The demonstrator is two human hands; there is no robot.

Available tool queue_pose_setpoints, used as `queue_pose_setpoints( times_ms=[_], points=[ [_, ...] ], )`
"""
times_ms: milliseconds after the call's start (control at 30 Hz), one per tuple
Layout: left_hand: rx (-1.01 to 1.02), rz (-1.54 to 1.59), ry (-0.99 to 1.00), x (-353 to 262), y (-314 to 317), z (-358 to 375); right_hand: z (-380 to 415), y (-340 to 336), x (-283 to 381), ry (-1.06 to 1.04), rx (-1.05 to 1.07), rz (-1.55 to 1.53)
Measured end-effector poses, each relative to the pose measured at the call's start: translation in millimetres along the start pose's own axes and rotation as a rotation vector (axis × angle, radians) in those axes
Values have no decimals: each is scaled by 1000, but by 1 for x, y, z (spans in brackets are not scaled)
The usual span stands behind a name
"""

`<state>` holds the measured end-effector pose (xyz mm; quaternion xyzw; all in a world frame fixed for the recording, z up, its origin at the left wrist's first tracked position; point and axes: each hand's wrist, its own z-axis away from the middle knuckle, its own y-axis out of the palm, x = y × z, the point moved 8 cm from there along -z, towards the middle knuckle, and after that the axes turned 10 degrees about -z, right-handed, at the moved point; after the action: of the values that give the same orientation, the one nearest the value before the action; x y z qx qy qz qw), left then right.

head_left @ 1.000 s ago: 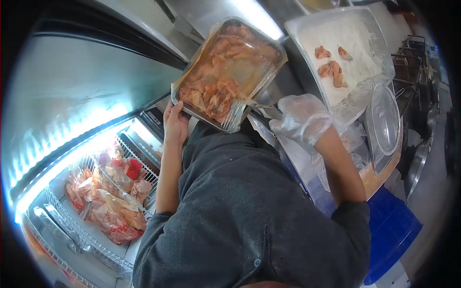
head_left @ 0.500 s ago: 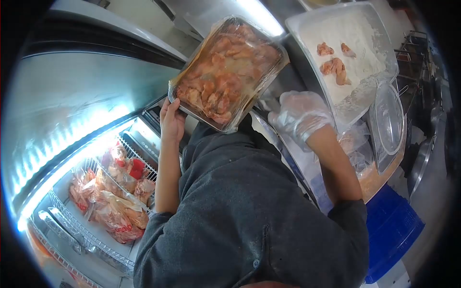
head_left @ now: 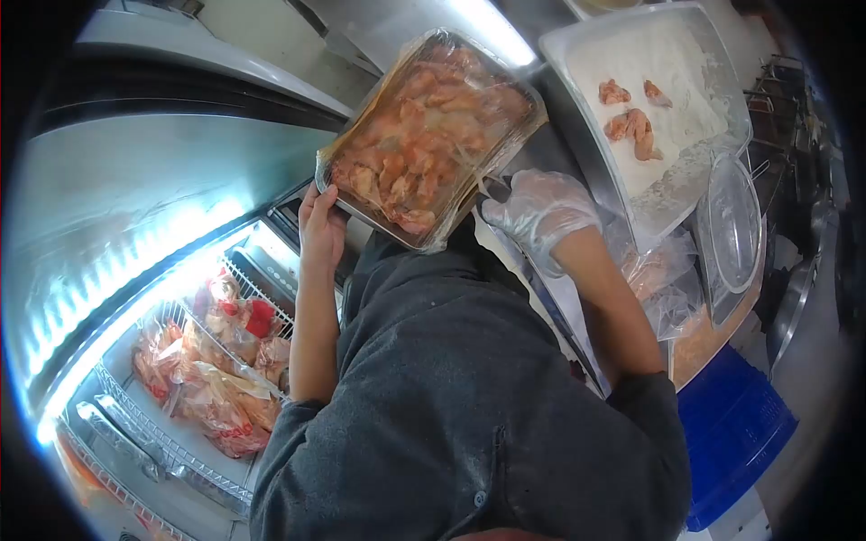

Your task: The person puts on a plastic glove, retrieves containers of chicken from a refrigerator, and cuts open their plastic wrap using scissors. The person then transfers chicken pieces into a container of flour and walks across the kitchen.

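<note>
Kitchen, with a lit fridge's open door beside the left hand.
Its fingers grip a film-covered meat tray, seemingly steadying it; gloved right hand curls alongside, grasp unclear.

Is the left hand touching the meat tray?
Touching. The head view shows the left hand at the near-left corner of the meat tray, its thumb against the edge.
</note>
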<state>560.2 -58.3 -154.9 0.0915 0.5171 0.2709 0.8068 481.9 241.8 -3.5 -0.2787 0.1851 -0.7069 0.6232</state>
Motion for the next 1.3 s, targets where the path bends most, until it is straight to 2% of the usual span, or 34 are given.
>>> queue_pose_setpoints(
  times_ms=[133,233,367,467,567,633,667,733,767,833,1033,1133,1300],
  points=[
    [-19,-23,-6,-1,-3,0,-7,-3,-7,98,200,-152],
    [-2,-7,-11,1,-3,0,-40,25,-25,0,270,-222],
    [-11,-29,-12,1,-3,0,-44,24,-20,-71,301,-274],
    [-11,-27,-9,-2,-2,0,-43,28,-13,-193,327,-496],
    [-8,-28,-11,1,-5,-1,-52,49,-30,-203,330,-549],
    [-1,-30,-10,2,-4,-2,-60,58,-40,-317,236,-585],
    [-11,-23,-15,2,-4,-2,-57,61,-42,-317,235,-586],
    [-20,-15,-20,1,-4,-2,-40,42,-34,-368,57,-502],
    [-18,-22,-21,1,-4,-2,-37,35,-29,-368,56,-503],
    [-9,-33,-29,0,-2,-2,-36,28,-30,-211,82,-221],
    [-25,-34,-13,-3,0,-2,-36,0,-2,-140,43,-164],
    [-18,-39,-7,-3,0,-2,-53,8,1,-237,132,-128],
    [-6,-33,-5,-5,2,-1,-72,19,-14,-402,92,-77]
  ],
)
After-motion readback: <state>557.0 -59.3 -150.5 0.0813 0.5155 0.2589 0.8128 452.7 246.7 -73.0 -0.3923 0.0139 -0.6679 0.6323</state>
